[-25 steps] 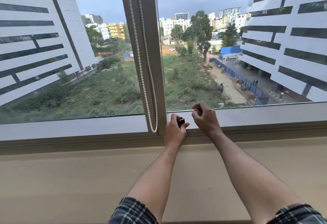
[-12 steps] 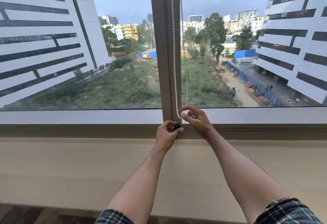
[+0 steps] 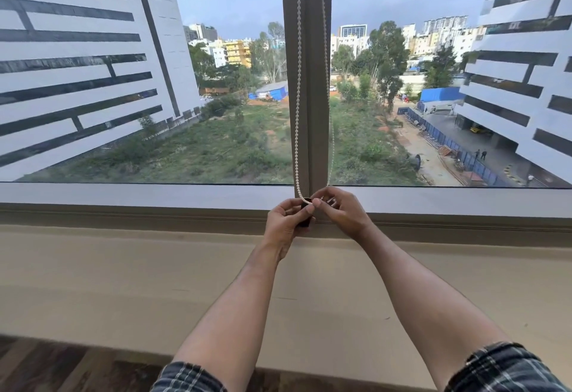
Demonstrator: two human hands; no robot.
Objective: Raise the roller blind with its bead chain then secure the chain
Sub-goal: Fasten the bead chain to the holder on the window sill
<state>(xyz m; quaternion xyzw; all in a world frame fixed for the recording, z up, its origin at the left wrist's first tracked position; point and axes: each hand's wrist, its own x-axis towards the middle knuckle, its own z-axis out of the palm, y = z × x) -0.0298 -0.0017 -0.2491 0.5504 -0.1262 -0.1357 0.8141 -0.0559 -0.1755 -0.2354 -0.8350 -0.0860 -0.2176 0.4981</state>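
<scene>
We see both bare forearms reaching forward, the left hand [image 3: 286, 221] curled closed, the right hand [image 3: 342, 212] pinching, fingertips almost touching.

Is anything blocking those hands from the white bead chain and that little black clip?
Nothing visible does. The right hand already pinches the white bead chain at its bottom loop, against the small black clip held by the left hand.

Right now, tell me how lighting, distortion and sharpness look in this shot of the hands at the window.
Head view: even overcast daylight, with no glare on the glass; wide-angle distortion tilts the white striped buildings inward at both edges; the white bead chain along the grey window post is sharp; the small black chain clip between the left hand and right hand is dark and mostly hidden.
</scene>
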